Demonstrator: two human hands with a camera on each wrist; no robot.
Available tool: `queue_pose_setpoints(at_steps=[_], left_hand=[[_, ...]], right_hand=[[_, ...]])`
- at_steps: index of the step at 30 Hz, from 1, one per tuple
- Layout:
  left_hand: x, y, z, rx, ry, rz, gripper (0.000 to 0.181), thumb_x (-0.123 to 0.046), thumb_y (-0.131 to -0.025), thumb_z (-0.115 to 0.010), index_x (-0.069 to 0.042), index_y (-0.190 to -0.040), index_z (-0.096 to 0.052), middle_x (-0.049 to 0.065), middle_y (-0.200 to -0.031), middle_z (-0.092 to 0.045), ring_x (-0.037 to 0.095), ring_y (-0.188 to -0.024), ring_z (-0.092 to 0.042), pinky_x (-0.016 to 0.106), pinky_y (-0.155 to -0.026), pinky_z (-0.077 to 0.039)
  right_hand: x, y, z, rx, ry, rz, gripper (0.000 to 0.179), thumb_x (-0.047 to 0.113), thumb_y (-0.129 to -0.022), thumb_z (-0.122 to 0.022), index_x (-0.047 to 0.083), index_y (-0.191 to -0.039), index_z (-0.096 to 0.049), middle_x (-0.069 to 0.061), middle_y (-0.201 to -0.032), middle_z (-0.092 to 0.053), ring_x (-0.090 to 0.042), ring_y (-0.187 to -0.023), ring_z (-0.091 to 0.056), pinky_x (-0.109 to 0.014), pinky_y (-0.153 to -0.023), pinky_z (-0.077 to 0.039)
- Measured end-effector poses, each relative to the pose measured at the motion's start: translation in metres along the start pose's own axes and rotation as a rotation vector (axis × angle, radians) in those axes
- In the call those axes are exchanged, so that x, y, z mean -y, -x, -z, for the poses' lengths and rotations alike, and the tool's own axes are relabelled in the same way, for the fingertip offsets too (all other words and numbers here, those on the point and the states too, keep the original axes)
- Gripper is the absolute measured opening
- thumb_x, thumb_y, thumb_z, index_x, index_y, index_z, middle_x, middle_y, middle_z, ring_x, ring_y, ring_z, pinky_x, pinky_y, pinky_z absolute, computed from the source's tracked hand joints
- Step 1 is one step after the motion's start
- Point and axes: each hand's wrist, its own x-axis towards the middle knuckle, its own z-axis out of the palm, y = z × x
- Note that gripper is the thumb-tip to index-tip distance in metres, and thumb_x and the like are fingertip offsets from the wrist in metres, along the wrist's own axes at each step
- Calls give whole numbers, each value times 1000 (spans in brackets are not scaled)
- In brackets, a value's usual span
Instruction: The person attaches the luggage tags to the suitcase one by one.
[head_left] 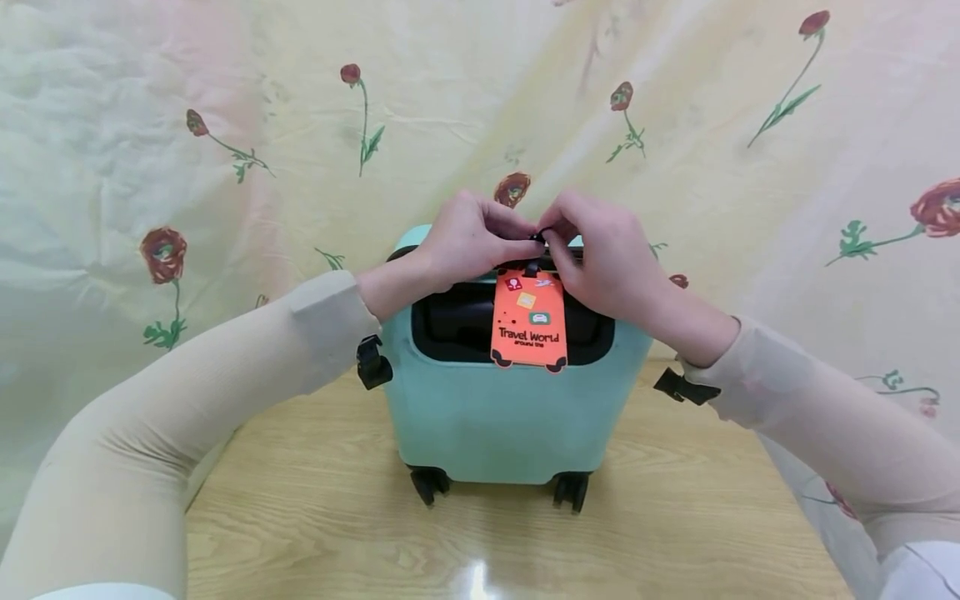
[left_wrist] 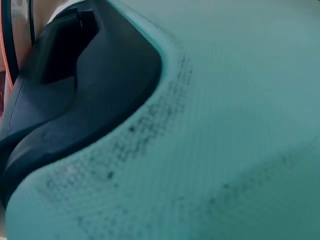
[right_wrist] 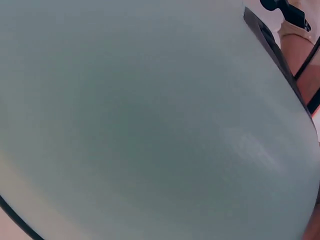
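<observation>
A mint-green suitcase point(head_left: 510, 425) stands upright, with an orange luggage tag point(head_left: 528, 321) hanging over its black handle recess point(head_left: 453, 325). The tag reads "Travel World". Above it, my left hand point(head_left: 472, 237) pinches the tag's black strap point(head_left: 538, 237) between thumb and fingers. My right hand point(head_left: 603, 250) pinches the same strap from the other side, fingertips close to the left ones. Fingers partly hide the strap and the handle. The suitcase shell point(left_wrist: 240, 130) and its black recess fill the left wrist view; in the right wrist view the pale shell point(right_wrist: 150, 125) covers most.
Beneath the suitcase is a light wood-grain tabletop point(head_left: 315, 500), with black caster wheels point(head_left: 572, 490) on it. A cream cloth point(head_left: 450, 100) printed with red flowers hangs behind. Black wrist straps point(head_left: 372, 362) sit at both sleeves.
</observation>
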Motion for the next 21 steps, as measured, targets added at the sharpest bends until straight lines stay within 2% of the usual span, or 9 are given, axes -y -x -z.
queue_pose_setpoints(at_steps=[4,8,14,18,21], left_hand=[[0,-1,0,-9,-58,6,23,-24,-89,-89,-11,-108,-86,6,-101,-84,10,-94,-75,28,-80,-60],[-1,-2,0,-3,-89,9,23,-27,-88,-90,-12,-104,-87,4,-97,-84,10,-93,-74,29,-80,-60],[0,-2,-1,12,-112,8,23,-29,-88,-90,-11,-102,-87,4,-95,-84,10,-88,-75,29,-79,-61],[3,-3,2,26,-110,22,24,-30,-88,-89,-12,-103,-87,4,-96,-83,11,-90,-74,29,-79,-60],[5,-3,2,24,-111,24,24,-31,-88,-89,-12,-103,-87,4,-97,-83,12,-91,-74,29,-78,-60]], right_hand=[[-1,1,-2,-31,-13,1,7,-1,-98,-65,-5,-105,-66,-18,-100,-73,-30,-86,-75,-46,-83,-62],[-2,-2,-1,-34,-56,-66,7,-1,-101,-60,-5,-106,-64,-17,-98,-73,-27,-85,-73,-41,-82,-61],[-1,-6,2,-28,-95,-148,9,-1,-102,-57,-3,-107,-64,-14,-96,-74,-22,-84,-72,-23,-82,-52],[-1,-5,0,-21,-136,-151,10,0,-101,-60,-4,-110,-64,-13,-100,-74,-21,-86,-73,-11,-82,-50],[-3,-6,0,12,-173,-154,14,0,-99,-63,-4,-113,-65,-14,-101,-75,-22,-87,-75,-7,-83,-51]])
